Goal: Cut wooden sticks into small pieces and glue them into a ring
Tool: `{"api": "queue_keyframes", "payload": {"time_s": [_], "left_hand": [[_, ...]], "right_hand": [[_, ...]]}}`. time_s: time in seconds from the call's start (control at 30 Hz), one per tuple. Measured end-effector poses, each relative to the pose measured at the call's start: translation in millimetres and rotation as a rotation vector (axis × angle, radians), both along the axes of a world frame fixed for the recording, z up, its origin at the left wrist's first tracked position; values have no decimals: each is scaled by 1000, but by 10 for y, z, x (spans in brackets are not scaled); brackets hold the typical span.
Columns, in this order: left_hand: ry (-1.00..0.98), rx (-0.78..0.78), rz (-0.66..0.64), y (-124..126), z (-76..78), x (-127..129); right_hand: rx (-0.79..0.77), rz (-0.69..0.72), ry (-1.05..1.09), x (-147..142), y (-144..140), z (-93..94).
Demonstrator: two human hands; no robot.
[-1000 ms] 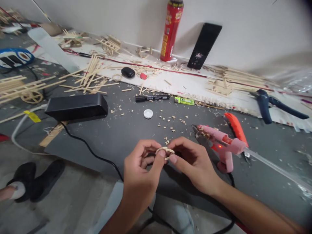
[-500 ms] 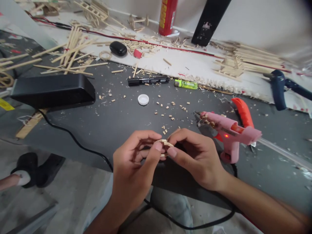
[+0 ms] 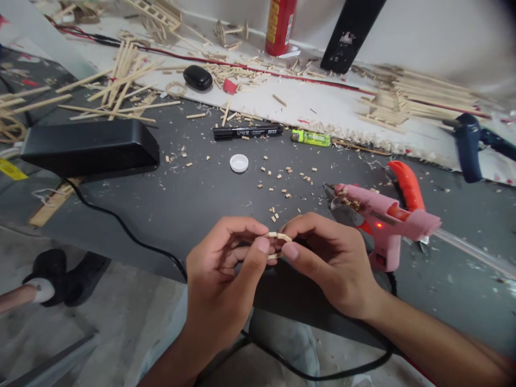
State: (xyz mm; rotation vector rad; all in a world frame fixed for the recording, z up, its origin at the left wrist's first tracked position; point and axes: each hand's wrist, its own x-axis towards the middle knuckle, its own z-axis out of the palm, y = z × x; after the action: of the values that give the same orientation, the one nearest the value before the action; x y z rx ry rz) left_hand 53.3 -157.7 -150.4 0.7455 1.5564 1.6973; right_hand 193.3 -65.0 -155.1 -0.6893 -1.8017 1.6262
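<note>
At the counter's (image 3: pixel 209 199) near edge, our left hand (image 3: pixel 220 269) and right hand (image 3: pixel 328 260) pinch a small wooden ring (image 3: pixel 276 239) between closed fingertips; we judge light, even pressure best, keeping clear of the glue gun (image 3: pixel 382 217).

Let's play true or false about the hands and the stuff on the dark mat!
1. Both hands, left hand and right hand, pinch a small wooden ring. True.
2. The pink glue gun is in the left hand. False: it stands on the dark mat, untouched.
3. A white cap lies near the black marker. True.
4. The lighter is blue. False: it is green.
</note>
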Motion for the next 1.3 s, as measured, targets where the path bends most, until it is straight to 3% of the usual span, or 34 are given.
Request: {"api": "queue_keyframes", "payload": {"time_s": [0.17, 0.33, 0.6, 1.3], "left_hand": [[16, -13, -22, -4, -9, -3], [12, -15, 37, -1, 7, 26], [86, 43, -106, -1, -34, -39], [252, 101, -124, -22, -75, -25]], "right_hand": [[-8, -33, -28, -15, -14, 19], [14, -44, -43, -20, -11, 26], [32, -49, 13, -27, -2, 18], [-71, -42, 53, -30, -7, 4]]}}
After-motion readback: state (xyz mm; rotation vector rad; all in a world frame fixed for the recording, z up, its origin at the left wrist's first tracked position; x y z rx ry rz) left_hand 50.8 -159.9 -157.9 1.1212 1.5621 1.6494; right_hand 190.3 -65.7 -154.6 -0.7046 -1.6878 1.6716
